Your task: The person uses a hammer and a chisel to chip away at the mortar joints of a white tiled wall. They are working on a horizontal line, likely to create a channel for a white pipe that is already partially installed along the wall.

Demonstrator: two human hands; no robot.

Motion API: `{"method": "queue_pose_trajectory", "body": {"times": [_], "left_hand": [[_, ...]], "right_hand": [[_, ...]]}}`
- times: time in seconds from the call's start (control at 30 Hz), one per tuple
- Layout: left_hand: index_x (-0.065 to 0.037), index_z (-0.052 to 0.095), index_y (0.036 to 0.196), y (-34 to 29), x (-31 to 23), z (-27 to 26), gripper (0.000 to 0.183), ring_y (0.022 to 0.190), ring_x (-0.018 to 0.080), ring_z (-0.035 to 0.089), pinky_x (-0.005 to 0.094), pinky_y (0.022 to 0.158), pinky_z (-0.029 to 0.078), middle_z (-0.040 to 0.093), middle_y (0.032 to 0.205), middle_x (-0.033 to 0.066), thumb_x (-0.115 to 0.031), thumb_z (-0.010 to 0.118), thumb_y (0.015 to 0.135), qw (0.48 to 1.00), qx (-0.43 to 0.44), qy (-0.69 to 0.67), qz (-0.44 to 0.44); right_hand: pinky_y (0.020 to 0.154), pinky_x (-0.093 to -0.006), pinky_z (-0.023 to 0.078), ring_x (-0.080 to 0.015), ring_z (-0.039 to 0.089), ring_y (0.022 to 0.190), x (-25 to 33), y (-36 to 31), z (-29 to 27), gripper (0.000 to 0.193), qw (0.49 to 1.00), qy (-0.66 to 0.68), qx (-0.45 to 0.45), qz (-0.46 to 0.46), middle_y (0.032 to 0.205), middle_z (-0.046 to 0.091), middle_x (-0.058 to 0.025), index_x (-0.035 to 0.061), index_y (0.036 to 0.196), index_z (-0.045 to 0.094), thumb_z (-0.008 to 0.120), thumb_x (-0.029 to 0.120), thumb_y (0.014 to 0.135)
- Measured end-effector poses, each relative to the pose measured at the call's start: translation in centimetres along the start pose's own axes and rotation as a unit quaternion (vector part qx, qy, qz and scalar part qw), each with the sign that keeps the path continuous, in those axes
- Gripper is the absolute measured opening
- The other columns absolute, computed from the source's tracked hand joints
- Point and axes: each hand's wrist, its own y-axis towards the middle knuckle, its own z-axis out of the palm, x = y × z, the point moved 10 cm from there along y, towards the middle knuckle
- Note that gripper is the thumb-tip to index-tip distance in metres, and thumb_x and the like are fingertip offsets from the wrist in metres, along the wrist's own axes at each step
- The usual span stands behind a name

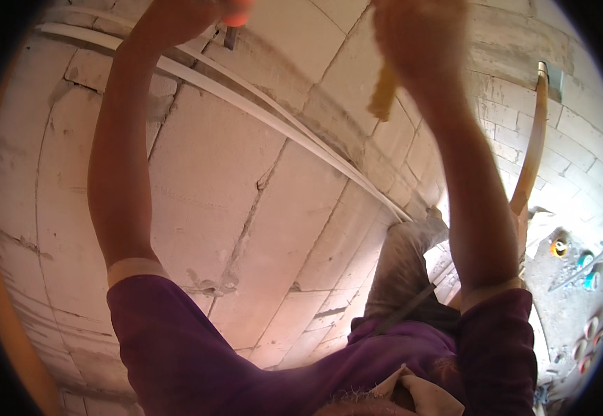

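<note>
At the top edge, my left hand (180,17) is partly cut off by the frame. Its fingers close on an orange-handled tool (236,15) with a short, dark, flat metal piece (230,38) pointing down. Over to the right, my right hand (423,35) is raised and smeared by motion. It is wrapped round a yellow handle (382,97), whose lower end sticks out below the fist; the tool's other end is out of view. Both hands are near a wall of pale blocks (211,173), and a rough groove (260,66) runs near the left tool.
White cables or thin pipes (267,116) run slantwise along the wall. Right of my right arm stands a long wooden-looking pole (534,139), bent by the lens, near a greenish opening (555,82). Several small round items lie on the floor, including an orange one (558,247).
</note>
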Motion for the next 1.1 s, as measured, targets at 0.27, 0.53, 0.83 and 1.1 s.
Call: {"method": "queue_pose_trajectory", "body": {"times": [0.27,0.53,0.83,1.1], "left_hand": [[-0.002,0.065,0.111,0.4,4.1,0.0,0.020,0.087,0.0112,0.066,0.0292,0.081,0.054,0.071,0.091,0.0052,-0.004,0.066,0.090,0.988,0.018,0.141,-0.056],[-0.007,0.066,0.122,-8.7,2.9,0.5,0.030,0.094,0.0146,0.074,0.0301,0.079,0.057,0.077,0.100,0.0085,-0.002,0.067,0.093,0.964,-0.177,0.133,0.150],[-0.002,0.066,0.119,-3.4,5.7,-5.2,0.028,0.100,0.0101,0.063,0.0298,0.092,0.052,0.069,0.108,0.0024,-0.013,0.074,0.095,0.993,-0.119,-0.005,0.027],[0.001,0.065,0.122,-1.2,6.5,-0.5,0.029,0.101,0.0127,0.063,0.0307,0.095,0.051,0.068,0.109,0.0040,-0.011,0.071,0.096,0.998,-0.027,-0.040,0.026]], "right_hand": [[0.059,-0.0452,0.050,-0.0324,0.064,0.060,-3.3,-1.4,4.9,0.035,0.986,-0.123,0.111,-0.016,0.067,0.064,-0.0183,-0.0033,0.088,0.063,0.054,0.027,0.102],[0.056,-0.0476,0.047,-0.0368,0.062,0.057,2.0,-2.0,0.6,0.045,0.985,-0.127,0.093,-0.078,0.064,0.062,-0.0209,-0.0013,0.086,0.062,0.052,0.038,0.106],[0.058,-0.0442,0.043,-0.0259,0.056,0.060,-0.7,-3.6,-6.2,0.044,0.985,-0.136,0.008,0.102,0.064,0.056,-0.0168,-0.0018,0.087,0.060,0.055,0.038,0.105],[0.054,-0.0390,0.041,-0.0176,0.050,0.057,-3.4,-4.2,-6.6,0.045,0.972,-0.130,0.024,0.193,0.061,0.051,-0.0080,0.0003,0.085,0.062,0.055,0.040,0.105]]}}
